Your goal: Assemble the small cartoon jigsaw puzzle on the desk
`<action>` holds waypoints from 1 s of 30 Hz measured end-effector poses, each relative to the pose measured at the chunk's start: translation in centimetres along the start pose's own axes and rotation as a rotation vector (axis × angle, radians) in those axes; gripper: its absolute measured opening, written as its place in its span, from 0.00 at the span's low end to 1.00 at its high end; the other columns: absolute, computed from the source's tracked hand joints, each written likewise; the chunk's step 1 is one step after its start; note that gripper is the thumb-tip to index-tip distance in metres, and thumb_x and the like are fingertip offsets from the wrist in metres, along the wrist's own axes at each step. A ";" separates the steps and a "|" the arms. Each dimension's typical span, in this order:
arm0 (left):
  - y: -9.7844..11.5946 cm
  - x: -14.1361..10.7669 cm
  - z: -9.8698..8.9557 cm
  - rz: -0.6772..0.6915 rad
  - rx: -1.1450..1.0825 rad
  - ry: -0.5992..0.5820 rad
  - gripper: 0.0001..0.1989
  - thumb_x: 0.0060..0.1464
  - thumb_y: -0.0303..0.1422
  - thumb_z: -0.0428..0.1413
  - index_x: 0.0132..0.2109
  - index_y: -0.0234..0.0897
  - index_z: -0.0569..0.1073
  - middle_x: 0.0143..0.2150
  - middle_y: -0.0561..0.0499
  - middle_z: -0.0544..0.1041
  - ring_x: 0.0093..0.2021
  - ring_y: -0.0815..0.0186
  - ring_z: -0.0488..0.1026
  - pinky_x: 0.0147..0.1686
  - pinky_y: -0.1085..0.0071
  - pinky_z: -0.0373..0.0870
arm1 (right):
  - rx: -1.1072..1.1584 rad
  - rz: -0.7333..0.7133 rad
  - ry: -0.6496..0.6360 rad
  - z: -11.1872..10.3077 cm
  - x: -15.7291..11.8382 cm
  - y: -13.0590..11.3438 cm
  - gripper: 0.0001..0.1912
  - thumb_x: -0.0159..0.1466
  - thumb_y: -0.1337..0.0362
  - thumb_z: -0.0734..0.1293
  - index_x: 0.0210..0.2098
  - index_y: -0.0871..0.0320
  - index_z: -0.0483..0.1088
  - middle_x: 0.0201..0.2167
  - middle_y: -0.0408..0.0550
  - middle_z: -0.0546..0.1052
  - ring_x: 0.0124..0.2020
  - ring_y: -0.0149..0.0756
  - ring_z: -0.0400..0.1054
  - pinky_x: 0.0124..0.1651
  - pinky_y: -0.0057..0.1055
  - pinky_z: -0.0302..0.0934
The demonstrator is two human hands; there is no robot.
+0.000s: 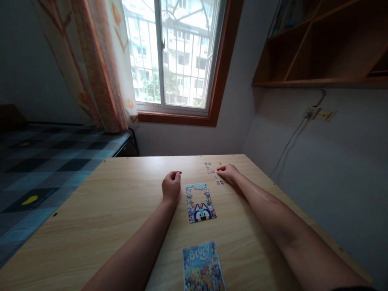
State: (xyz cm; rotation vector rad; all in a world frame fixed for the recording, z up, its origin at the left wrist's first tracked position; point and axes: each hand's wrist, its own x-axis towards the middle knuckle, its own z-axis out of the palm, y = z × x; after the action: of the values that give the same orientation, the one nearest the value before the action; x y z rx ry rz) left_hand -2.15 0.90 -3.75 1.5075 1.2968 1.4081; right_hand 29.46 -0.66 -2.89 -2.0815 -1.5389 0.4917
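A partly assembled jigsaw puzzle lies on the table, with a blue cartoon dog's face at its near end and a gap in its upper middle. Left of its top edge, my left hand is closed in a pinch, a small dark puzzle piece showing at the fingertips. Over to the right, my right hand reaches down among loose puzzle pieces, fingers drawn together. What is between those fingers, if anything, is too small to make out.
A picture card or box lid lettered "Bluey" lies at the near side of the wooden table. Beyond the far edge are a wall and a barred window. A checked bed stands left; shelves hang at right.
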 end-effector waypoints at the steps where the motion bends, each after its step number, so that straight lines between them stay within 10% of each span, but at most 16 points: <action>1: 0.0 0.0 0.0 0.000 0.003 -0.001 0.18 0.55 0.44 0.53 0.40 0.36 0.80 0.36 0.47 0.81 0.38 0.58 0.77 0.38 0.66 0.73 | -0.029 -0.001 -0.011 -0.2 0.2 -0.2 0.17 0.56 0.62 0.74 0.45 0.57 0.82 0.41 0.49 0.83 0.43 0.37 0.77 0.47 0.26 0.65; 23: 1.1 -0.6 -0.1 0.040 0.036 -0.018 0.13 0.57 0.37 0.53 0.39 0.37 0.80 0.39 0.46 0.82 0.41 0.58 0.78 0.45 0.64 0.71 | 0.051 0.136 -0.196 -3.4 -0.8 -3.8 0.12 0.47 0.68 0.78 0.32 0.64 0.80 0.22 0.46 0.77 0.22 0.27 0.64 0.27 0.24 0.57; 30: 2.2 -1.8 -0.2 0.141 0.531 -0.021 0.11 0.58 0.34 0.55 0.42 0.41 0.81 0.48 0.43 0.80 0.52 0.48 0.72 0.53 0.54 0.67 | 0.226 -0.049 -0.306 0.4 -5.5 -8.7 0.13 0.54 0.62 0.76 0.38 0.62 0.81 0.32 0.49 0.82 0.28 0.27 0.69 0.30 0.22 0.60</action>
State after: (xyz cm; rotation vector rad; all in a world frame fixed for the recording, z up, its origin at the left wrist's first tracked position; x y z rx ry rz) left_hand -1.69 -1.42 -2.13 1.9849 1.6653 1.1765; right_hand 20.85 -3.80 1.83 -1.8549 -1.6101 0.9550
